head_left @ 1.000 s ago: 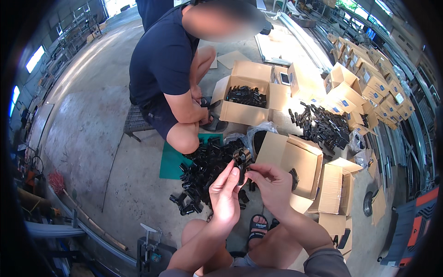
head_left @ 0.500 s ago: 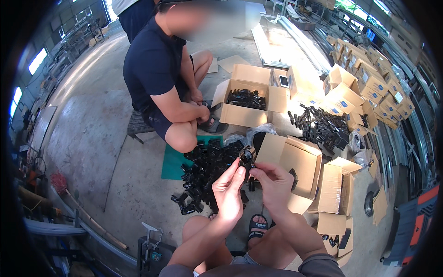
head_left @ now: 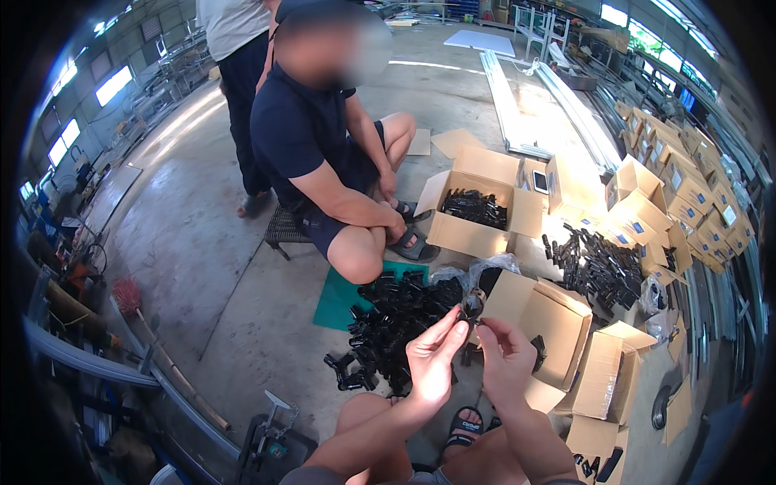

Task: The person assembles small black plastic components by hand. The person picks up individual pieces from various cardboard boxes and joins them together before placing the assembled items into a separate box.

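Note:
In front of me my left hand (head_left: 432, 356) pinches a glossy black plastic fitting (head_left: 474, 304) between thumb and fingers. My right hand (head_left: 503, 356) is closed on the lower right side of the same piece; its fingertips partly cover it. The fitting has a rounded upper end, and its exact kind is hard to make out. Just beyond and left of my hands lies a heap of similar black fittings (head_left: 396, 327), partly on a green mat (head_left: 333, 303). An open cardboard box (head_left: 558, 327) stands right beside my right hand.
A seated co-worker (head_left: 299, 137) faces the heap, and another person (head_left: 242, 81) stands behind. A carton (head_left: 461, 234) holds black parts. More black pieces (head_left: 602, 271) lie on the floor near stacked boxes (head_left: 695, 178). A long-handled tool (head_left: 174, 372) lies at left.
The view has shifted, so the scene sits lower and farther right, and more of the standing person shows. Both hands still hold the black fitting, which looks turned a little.

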The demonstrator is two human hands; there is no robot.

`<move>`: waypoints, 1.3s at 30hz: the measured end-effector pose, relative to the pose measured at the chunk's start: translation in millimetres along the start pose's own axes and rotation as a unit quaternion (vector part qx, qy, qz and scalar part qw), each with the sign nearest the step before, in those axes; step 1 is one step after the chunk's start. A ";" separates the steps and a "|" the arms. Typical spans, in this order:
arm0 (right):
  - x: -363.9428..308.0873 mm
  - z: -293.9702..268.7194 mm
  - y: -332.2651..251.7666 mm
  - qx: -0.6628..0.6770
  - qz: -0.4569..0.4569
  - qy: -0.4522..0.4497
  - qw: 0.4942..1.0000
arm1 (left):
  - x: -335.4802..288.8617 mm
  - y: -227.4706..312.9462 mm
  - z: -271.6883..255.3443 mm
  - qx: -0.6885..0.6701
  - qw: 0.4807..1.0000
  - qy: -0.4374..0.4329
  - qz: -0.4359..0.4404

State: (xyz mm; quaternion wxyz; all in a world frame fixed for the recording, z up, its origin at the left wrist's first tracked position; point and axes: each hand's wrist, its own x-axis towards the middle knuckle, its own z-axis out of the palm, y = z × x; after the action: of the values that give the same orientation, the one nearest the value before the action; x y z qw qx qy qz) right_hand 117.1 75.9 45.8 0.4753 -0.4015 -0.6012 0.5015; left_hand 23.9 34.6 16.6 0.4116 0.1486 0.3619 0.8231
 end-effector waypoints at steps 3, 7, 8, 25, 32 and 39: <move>-0.8 1.8 2.3 -0.043 -0.035 0.005 0.998 | -2.6 2.5 4.3 0.017 1.000 0.000 0.008; -1.1 5.2 2.9 -0.161 -0.112 0.022 0.980 | -5.5 0.3 3.3 0.045 0.999 -0.013 0.016; -0.6 6.0 2.8 -0.187 -0.131 0.026 0.973 | -6.0 -0.4 4.1 0.044 0.999 -0.010 0.018; 11.4 -16.7 17.9 -0.202 -0.162 -0.113 0.959 | -9.3 1.2 1.2 0.035 0.999 -0.037 0.015; 3.8 -4.7 11.1 -0.148 -0.168 -0.016 0.974 | -2.7 -1.1 4.1 0.019 1.000 0.006 -0.005; 14.1 -19.0 21.5 -0.212 -0.175 -0.099 0.956 | -7.1 -1.3 2.4 0.048 0.999 -0.015 -0.014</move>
State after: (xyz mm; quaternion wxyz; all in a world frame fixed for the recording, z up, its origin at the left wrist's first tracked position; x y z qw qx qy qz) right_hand 132.5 97.4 27.9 0.3978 -0.3301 -0.7986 0.3082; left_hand 30.3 30.7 17.7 0.4211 0.1748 0.3967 0.7967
